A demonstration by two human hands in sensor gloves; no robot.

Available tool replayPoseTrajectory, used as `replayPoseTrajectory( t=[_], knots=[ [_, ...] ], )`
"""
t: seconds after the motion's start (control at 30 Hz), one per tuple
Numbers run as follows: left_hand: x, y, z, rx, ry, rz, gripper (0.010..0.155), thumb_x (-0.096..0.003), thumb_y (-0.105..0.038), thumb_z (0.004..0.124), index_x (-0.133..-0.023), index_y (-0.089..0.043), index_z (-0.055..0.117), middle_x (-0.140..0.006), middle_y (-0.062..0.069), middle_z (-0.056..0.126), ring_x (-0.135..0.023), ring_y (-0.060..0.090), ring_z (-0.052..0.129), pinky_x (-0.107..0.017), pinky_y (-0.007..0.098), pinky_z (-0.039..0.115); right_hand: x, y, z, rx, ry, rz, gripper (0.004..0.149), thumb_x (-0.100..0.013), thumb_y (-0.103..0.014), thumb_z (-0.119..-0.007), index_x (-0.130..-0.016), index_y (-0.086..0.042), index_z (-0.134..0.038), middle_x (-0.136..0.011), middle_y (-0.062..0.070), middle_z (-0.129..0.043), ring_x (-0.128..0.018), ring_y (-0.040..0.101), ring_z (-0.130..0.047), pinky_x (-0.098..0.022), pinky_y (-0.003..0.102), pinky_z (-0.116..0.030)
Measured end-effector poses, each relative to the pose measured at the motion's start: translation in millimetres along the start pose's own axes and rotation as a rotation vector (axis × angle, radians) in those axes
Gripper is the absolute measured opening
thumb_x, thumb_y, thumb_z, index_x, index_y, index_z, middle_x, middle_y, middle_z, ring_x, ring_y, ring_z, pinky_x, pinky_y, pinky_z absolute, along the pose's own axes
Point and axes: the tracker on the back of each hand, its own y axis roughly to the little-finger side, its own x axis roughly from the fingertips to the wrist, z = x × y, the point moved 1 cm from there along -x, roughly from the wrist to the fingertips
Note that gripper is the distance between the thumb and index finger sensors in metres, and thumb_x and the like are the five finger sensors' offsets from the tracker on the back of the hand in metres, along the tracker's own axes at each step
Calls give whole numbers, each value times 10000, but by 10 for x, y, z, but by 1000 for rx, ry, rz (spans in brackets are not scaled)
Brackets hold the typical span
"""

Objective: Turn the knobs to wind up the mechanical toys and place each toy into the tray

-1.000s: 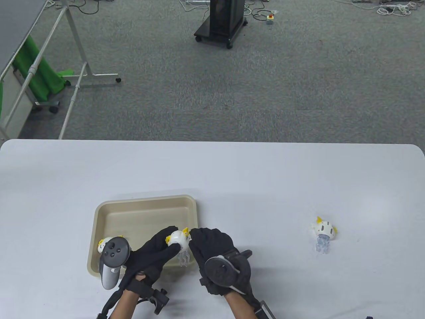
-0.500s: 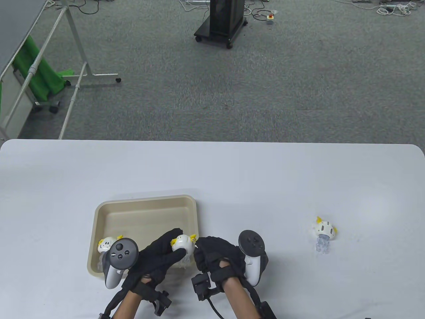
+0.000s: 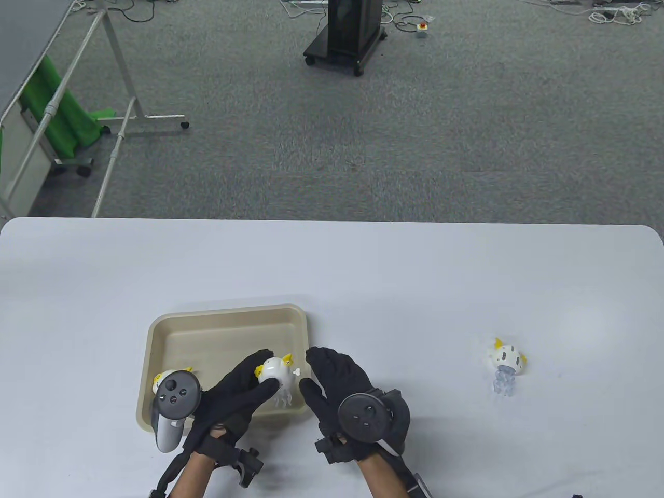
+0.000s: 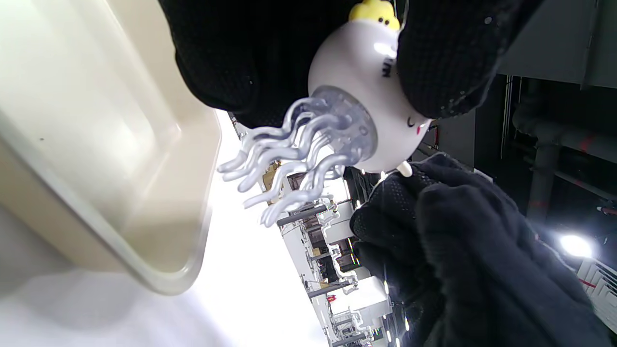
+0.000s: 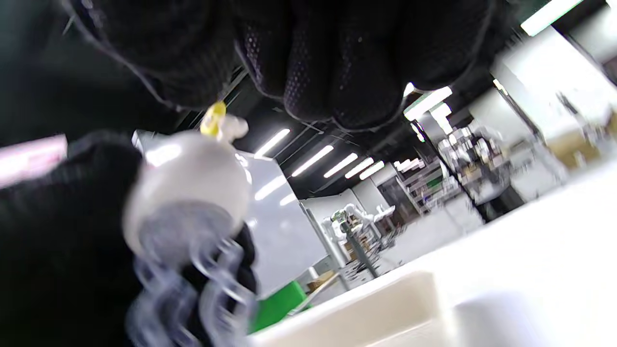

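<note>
Held toy: white jellyfish toy (image 3: 274,369) with yellow trim and clear tentacles; held off the table (image 3: 363,270) above the near right corner of the tray (image 3: 228,317)
Left grip: left hand (image 3: 236,397) curls round the toy's dome, thumb on one side, fingers on the other; holding it
Right grip: right hand (image 3: 332,386) just right of the toy, fingers fairly straight and apart from it; holding nothing
Knob: small white knob (image 3: 296,370) sticks out of the dome's right side, toward the right hand; free of both hands
Step in hand: judged to be winding, between turns
Doing it well: keep the dome clamped so it does not spin; pinch the knob by thumb and forefinger; turn about its own axis, not sideways; keep fingers clear of the tentacles
Long axis: dome to tentacles, roughly upright; dome up, tentacles hang down and toward the near side
Other toys: one toy in tray (image 3: 167,378) at its near left corner; one loose toy (image 3: 506,360) on the table, well apart to the right, not yet wound by the look of it
</note>
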Motion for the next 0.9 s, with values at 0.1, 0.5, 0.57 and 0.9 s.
replayPoseTrajectory(
  t=[0.1, 0.5, 0.57, 0.9],
  knots=[
    [-2, 2, 6, 0, 2, -3, 744, -482, -520, 837, -1119, -179, 661, -1038, 65, 803, -906, 302, 924, -680, 406, 836, 44, -181, -76, 180, 10, 121, 609, -409, -414, -816, -939, -153, -670, -921, 99, -785, -765, 304, -865, -644, 483, -731],
    [-11, 8, 48, 17, 27, -15, 742, -483, -517, 834, -1118, -172, 663, -1034, 72, 806, -899, 305, 930, -675, 405, 840, 98, -330, -163, 426, 111, 190, 492, -429, -326, -797, -879, -150, -707, -842, 68, -839, -700, 280, -898, -619, 478, -751],
    [-11, 9, 57, 32, 32, -18, 741, -484, -515, 835, -1117, -169, 665, -1033, 77, 808, -898, 306, 930, -675, 408, 840, 98, -331, -163, 433, 113, 197, 484, -429, -323, -790, -872, -145, -709, -829, 66, -845, -690, 276, -901, -615, 476, -754],
    [-32, -12, 75, -39, 60, 3, 739, -471, -494, 855, -1114, -175, 679, -1038, 75, 816, -900, 316, 933, -675, 413, 844, -95, 218, -158, -307, -182, -337, 425, -430, -380, -779, -719, -77, -850, -587, 102, -963, -429, 288, -976, -409, 490, -822]
  ],
)
